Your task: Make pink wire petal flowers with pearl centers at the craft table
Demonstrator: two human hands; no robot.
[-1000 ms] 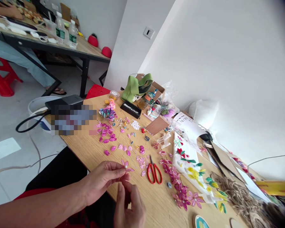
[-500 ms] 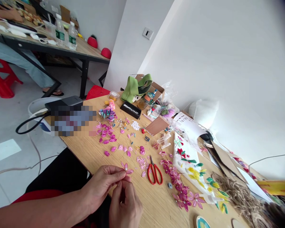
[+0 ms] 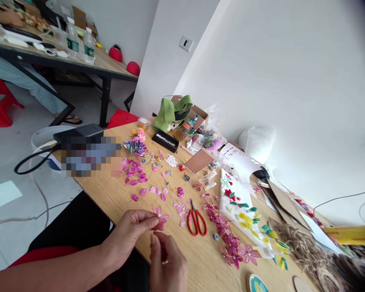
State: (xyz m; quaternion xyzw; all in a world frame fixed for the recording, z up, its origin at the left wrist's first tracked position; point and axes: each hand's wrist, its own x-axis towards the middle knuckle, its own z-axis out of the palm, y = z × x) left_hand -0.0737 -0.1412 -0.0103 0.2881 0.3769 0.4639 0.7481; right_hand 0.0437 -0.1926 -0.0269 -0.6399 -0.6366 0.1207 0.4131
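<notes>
A small pink petal flower (image 3: pixel 159 216) with a pale bead at its centre is pinched between the thumb and fingers of my left hand (image 3: pixel 133 229), just above the table's near edge. Below and to the right, my right hand (image 3: pixel 169 263) has its thumb and forefinger drawn together. Whether a thread or wire lies between those fingertips is too fine to see. Red-handled scissors (image 3: pixel 196 221) lie to the right of the flower, beside pale pink strips (image 3: pixel 181 207). Loose pink petals (image 3: pixel 152 189) are scattered beyond my hands.
Finished magenta flowers (image 3: pixel 222 225) and a small grey spool (image 3: pixel 215 236) lie right of the scissors. A white sheet (image 3: pixel 231 211) carries coloured flowers. Farther back are a black box (image 3: pixel 165 140) and a green bag (image 3: pixel 172 113). A person sits at another table (image 3: pixel 109 67).
My right hand has moved away from the flower, down and to the right, leaving a gap between the hands. My left hand still holds the flower. The view has shifted slightly.
</notes>
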